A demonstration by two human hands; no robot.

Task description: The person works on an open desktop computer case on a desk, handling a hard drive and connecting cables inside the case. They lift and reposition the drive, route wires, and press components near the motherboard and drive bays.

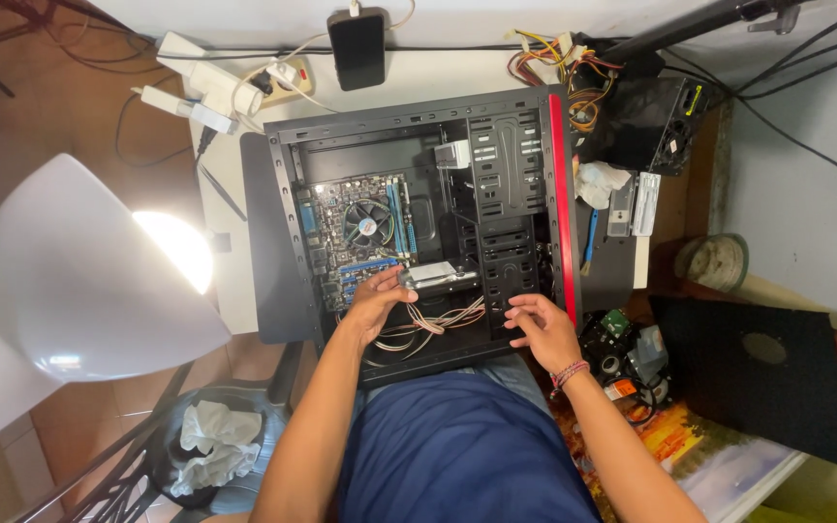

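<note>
Centre frame, inside the open computer case (283,184), my left hand (377,300) pinches a small silver drive (438,275): rigid, light, fragile, best gripped by its edges. My right hand (542,327) rests half-curled, holding nothing, on the drive cage (506,194).

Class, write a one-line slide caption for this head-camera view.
Left hand holds a silver drive inside an open computer case; right hand rests on its drive bays.

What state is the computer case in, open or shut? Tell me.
Open. The computer case lies on its side, panel off, motherboard and cables exposed.
</note>
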